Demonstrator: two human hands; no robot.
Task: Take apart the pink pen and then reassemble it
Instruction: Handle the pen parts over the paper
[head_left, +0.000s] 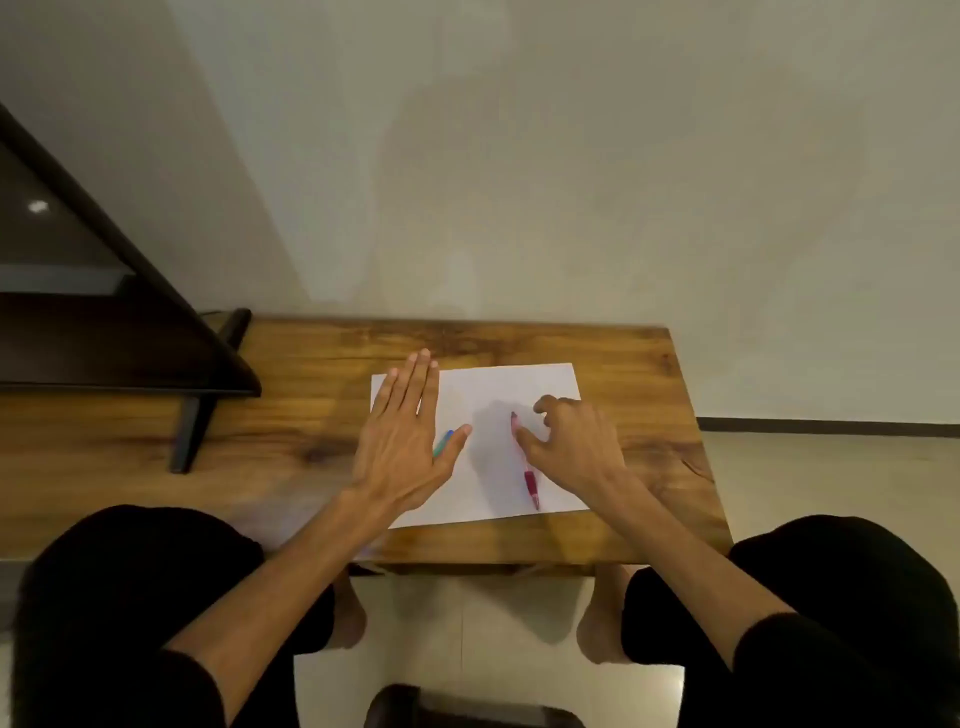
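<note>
The pink pen (527, 470) lies in one piece on a white sheet of paper (498, 395), its dark red grip and tip pointing toward me. My right hand (576, 447) hovers over the pen's far half with curled fingers apart; the thumb touches the barrel, and the pen rests on the paper. My left hand (405, 441) lies flat, palm down, on the sheet's left part. A green and blue pen (443, 441) peeks out from under its thumb; most of it is hidden.
The paper lies on a small wooden table (649, 395) against a pale wall. A dark shelf stand (197, 364) rests on the table's left side. My knees in black sit below the near edge.
</note>
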